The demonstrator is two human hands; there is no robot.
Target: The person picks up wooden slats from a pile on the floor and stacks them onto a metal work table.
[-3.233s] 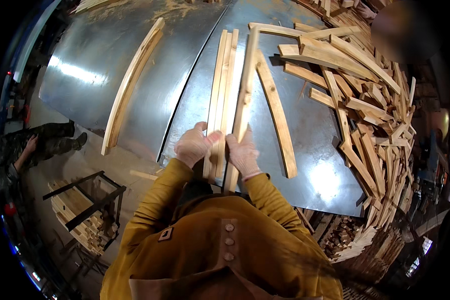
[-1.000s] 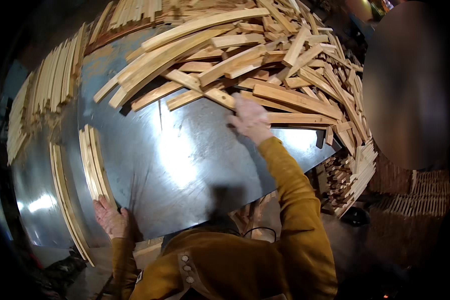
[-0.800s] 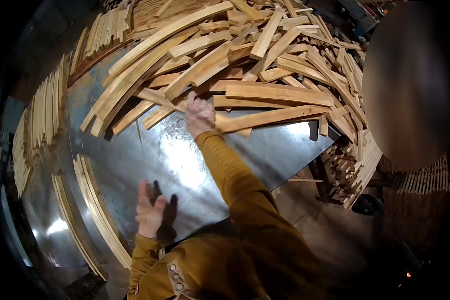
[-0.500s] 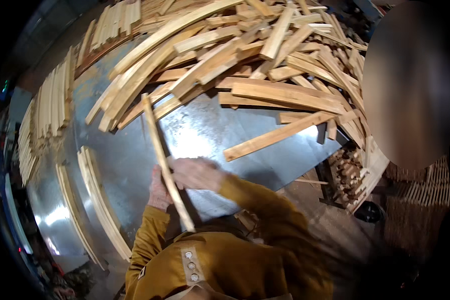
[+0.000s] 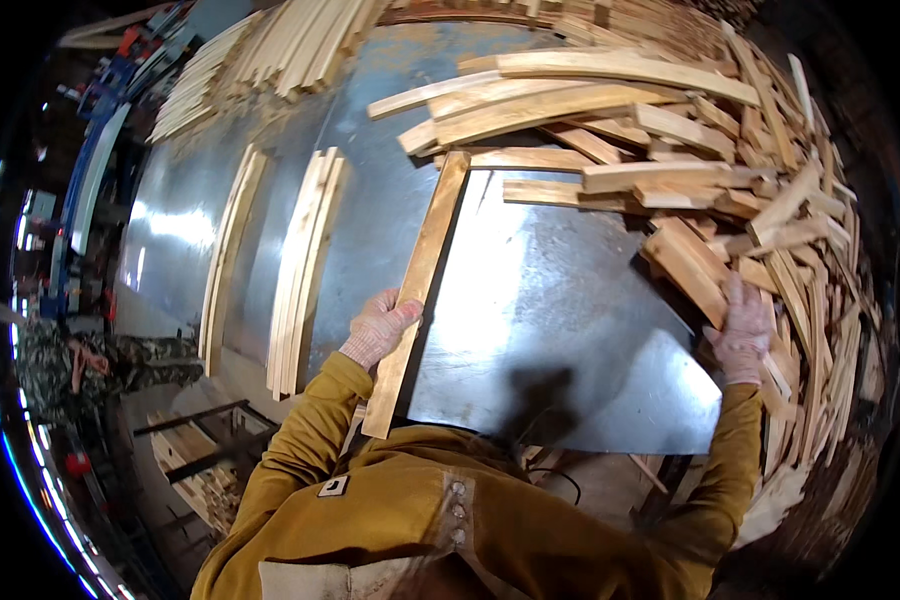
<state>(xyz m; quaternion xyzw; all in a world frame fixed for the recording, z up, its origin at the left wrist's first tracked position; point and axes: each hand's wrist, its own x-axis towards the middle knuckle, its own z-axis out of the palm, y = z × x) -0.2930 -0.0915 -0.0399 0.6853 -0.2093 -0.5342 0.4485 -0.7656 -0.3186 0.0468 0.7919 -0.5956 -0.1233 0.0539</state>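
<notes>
Gripping a long wooden slat near its lower third, the gloved left hand is closing around the slat's left edge; the slat is lying on the metal worktop, running from the near edge up toward the loose pile of slats. The gloved right hand is resting with fingers spread on slats at the pile's right side, grasping nothing visibly. Two neat bundles of slats are lying left of the held slat, well apart from it.
</notes>
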